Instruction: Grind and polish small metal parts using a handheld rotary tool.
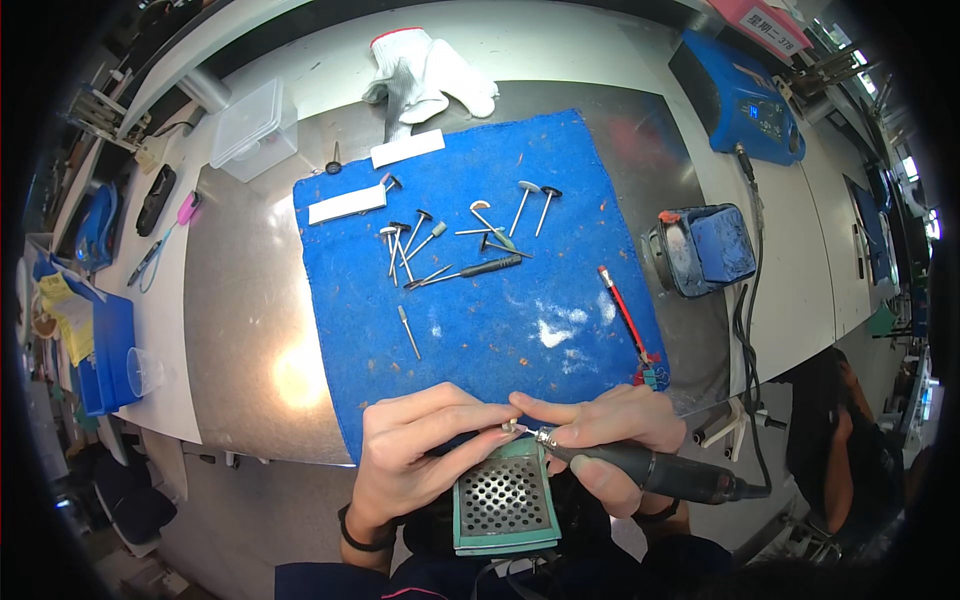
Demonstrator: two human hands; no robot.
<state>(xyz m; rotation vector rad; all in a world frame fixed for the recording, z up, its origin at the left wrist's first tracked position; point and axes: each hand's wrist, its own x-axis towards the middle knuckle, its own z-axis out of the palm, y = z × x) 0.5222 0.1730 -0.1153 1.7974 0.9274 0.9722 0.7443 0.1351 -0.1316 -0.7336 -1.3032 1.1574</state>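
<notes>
Over the near edge of a blue cloth (480, 345), my left hand (415, 440) pinches a small off-white, tooth-like piece (509, 427) between thumb and fingertips. My right hand (615, 420) is wrapped round a black rotary handpiece (680, 474). Its thin bit meets the piece or lies right beside it; I cannot tell which. The two hands' fingertips come together there. Directly below them is a perforated metal grate in a teal frame (458, 525). Several mounted burs and polishing wheels (404, 235) lie on the cloth, with one grey-tipped bur (409, 332) lying apart.
White powder (555, 332) and a red-handled brush (625, 315) are on the cloth's right. Beyond it stand a blue container (725, 245) and a blue control box (750, 112), whose cable (740, 330) hangs down. Gloves (430, 75) and a clear box (257, 125) lie behind. Another person (838, 435) is at right.
</notes>
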